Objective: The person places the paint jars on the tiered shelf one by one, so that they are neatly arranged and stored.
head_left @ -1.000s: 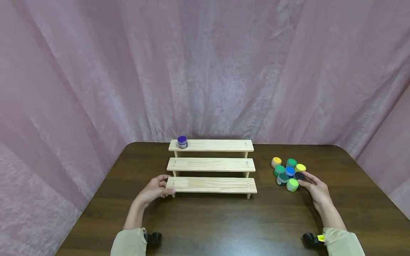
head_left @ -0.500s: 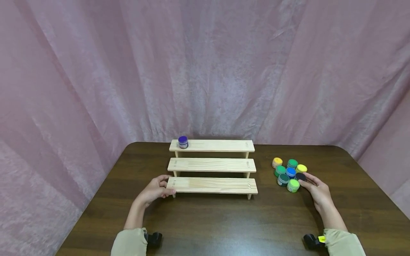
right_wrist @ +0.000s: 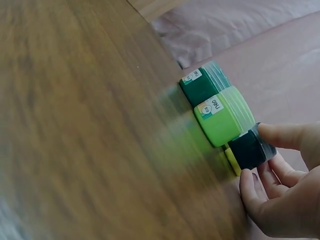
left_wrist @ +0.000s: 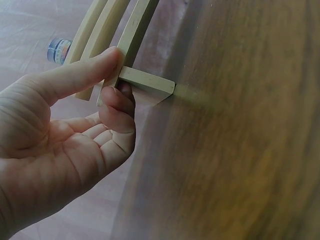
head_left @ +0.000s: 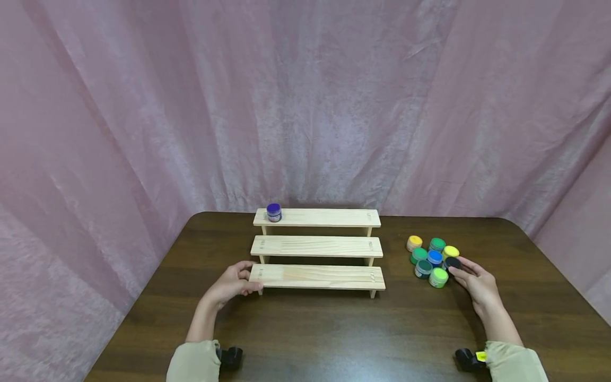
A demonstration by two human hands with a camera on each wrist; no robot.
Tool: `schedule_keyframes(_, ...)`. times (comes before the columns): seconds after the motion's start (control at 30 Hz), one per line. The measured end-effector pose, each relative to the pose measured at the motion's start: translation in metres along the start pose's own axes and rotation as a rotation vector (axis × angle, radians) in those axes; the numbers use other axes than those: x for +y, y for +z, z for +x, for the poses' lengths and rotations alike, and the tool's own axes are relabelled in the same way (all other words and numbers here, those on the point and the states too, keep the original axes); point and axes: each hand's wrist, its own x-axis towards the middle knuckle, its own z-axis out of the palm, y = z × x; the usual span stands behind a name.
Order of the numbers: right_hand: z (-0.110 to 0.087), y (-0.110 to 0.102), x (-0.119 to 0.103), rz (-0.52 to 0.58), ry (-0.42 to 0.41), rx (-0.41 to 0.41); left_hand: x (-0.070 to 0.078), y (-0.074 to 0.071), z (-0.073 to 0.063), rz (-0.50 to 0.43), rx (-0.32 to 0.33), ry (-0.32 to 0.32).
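A stepped wooden rack (head_left: 317,246) with three shelves stands on the table. My left hand (head_left: 231,285) pinches the left end of its lowest shelf between thumb and fingers; the left wrist view shows the thumb (left_wrist: 95,70) on top. My right hand (head_left: 479,286) pinches a black paint jar (head_left: 451,263) at the near right of a jar cluster. In the right wrist view that black jar (right_wrist: 249,150) sits behind a light green jar (right_wrist: 225,115); whether it touches the table cannot be told. A purple paint jar (head_left: 274,213) stands on the top shelf's left end.
Close to the black jar stand a blue jar (head_left: 434,258), a yellow jar (head_left: 450,252), a dark green jar (head_left: 423,268) and several others. An orange-yellow jar (head_left: 414,243) is at the cluster's far left. A pink curtain (head_left: 305,106) hangs behind the table (head_left: 315,334).
My right hand and the black jar have shifted very slightly right, and more of the jar's side shows. My left hand keeps its grip on the shelf.
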Motion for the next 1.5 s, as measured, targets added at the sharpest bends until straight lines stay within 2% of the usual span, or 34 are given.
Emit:
schedule_keyframes(0.3, -0.004, 0.003, -0.006, -0.034, 0.002, 0.032, -0.003, -0.001, 0.000, -0.006, -0.001, -0.007)
schedule_keyframes(0.5, -0.010, 0.009, -0.013, -0.199, -0.028, 0.105, -0.005, 0.002, -0.003, -0.015, -0.013, -0.003)
schedule_keyframes(0.63, -0.014, 0.016, -0.018, -0.243, -0.072, 0.143, -0.007, 0.003, -0.005, -0.019, -0.011, -0.011)
schedule_keyframes(1.13, -0.023, 0.030, -0.043, -0.142, -0.103, 0.143, 0.000, -0.001, -0.001, -0.006, -0.005, 0.008)
schedule_keyframes(1.33, -0.025, 0.040, -0.052, -0.189, -0.125, 0.167, 0.002, 0.001, -0.001, -0.014, -0.016, 0.016)
schedule_keyframes(1.5, -0.026, 0.048, -0.058, -0.208, -0.157, 0.137, 0.002, 0.001, -0.001, -0.019, -0.015, 0.013)
